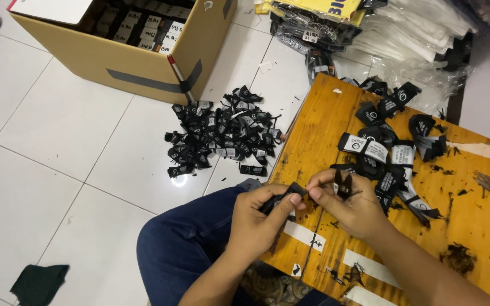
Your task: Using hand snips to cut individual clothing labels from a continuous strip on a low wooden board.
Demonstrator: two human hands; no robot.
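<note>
Covering white floor tiles [63, 122], seemingly black labels [222, 133].

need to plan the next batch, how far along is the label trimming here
Looks partway. Seemingly done: a large pile of black labels lies on the floor tiles. In hand: the left hand pinches one black label while the right hand holds small snips. Left: a strip of joined labels lies on the wooden board.

Both hands [307, 207] pinch a black label [283, 198] over the wooden board [313, 136]
</note>
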